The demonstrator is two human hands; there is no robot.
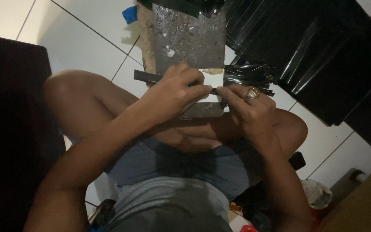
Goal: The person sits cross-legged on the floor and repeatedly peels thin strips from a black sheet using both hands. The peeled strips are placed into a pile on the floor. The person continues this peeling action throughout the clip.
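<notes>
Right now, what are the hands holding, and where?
Both hands pinch a narrow black strip: left hand at its middle, right hand at its right end.

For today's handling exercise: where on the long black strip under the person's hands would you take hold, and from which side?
Probably the free end of the black strip, which sticks out past the left hand beyond the edge of the grey slab. Come from that open side, pinching its flat faces top and bottom. The middle is covered by both hands, and the right hand side is crowded by the bundle of black strips.
</notes>
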